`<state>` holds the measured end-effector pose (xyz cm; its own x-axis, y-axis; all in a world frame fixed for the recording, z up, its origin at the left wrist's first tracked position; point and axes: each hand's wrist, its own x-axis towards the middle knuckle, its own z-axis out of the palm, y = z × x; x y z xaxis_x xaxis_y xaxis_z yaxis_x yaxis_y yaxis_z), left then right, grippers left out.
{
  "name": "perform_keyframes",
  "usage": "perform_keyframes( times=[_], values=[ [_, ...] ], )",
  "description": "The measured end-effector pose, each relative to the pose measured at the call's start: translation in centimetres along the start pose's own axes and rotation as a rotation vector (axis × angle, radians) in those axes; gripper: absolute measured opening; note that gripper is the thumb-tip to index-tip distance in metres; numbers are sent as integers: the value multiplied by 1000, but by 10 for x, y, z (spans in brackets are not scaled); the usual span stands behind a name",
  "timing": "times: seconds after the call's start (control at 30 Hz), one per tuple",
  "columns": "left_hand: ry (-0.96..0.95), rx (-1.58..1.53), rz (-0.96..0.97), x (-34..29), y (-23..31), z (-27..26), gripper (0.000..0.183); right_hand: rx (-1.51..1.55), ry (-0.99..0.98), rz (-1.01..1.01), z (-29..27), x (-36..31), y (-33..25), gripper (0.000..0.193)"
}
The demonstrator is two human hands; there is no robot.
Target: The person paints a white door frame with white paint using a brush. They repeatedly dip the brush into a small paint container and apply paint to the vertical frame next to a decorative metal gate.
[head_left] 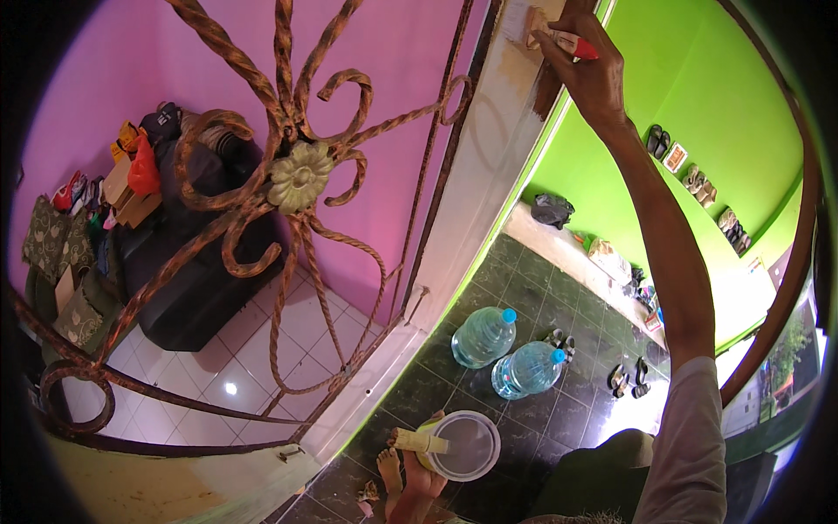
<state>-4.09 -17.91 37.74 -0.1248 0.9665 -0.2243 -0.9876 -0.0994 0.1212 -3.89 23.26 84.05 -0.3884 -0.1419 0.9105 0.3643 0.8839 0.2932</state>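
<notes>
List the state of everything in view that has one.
Right hand: gripping the brush
Brush: bristle end at the frame
Frame: partly brown, partly pale
Tub: open-topped
Near jug: capped, upright
Far jug: capped, upright
Metal grille: brown, streaked
Black bag: crumpled

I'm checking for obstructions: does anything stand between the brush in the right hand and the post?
Nothing visible does. The right hand holds the red-handled brush with its bristles at the upper part of the post, seemingly against it; the metal grille stands off to the left, not between them.
</notes>
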Motion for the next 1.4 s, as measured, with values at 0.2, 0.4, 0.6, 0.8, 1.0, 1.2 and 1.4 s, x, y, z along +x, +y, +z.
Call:
perform_keyframes(
  times=[0.2, 0.4, 0.6, 0.8, 1.0, 1.2, 1.4],
  values=[
    [26, 5, -3, 2, -3, -1, 81, -52, -83, -134, 2, 2, -4, 26],
    [32, 22, -3, 8, -2, 1, 84, -94, -76, -144, 3, 3, -8, 25],
    [23, 33, -16, 9, 1, 0, 84, -94, -97, -104, 3, 4, -12, 24],
    [52, 55, -16, 8, 1, 5, 86, -93, -95, -120, 3, 4, -10, 25],
    [35, 49, -21, 11, 1, 8, 86, -128, -80, -139, 3, 0, -6, 24],
    [65, 88, -5, 10, 2, 11, 86, -70, 2, -80, -4, -2, -17, 23],
    [31, 112, 10, 12, 0, 11, 86, -147, -47, -67, -11, -11, -18, 21]
  ],
)
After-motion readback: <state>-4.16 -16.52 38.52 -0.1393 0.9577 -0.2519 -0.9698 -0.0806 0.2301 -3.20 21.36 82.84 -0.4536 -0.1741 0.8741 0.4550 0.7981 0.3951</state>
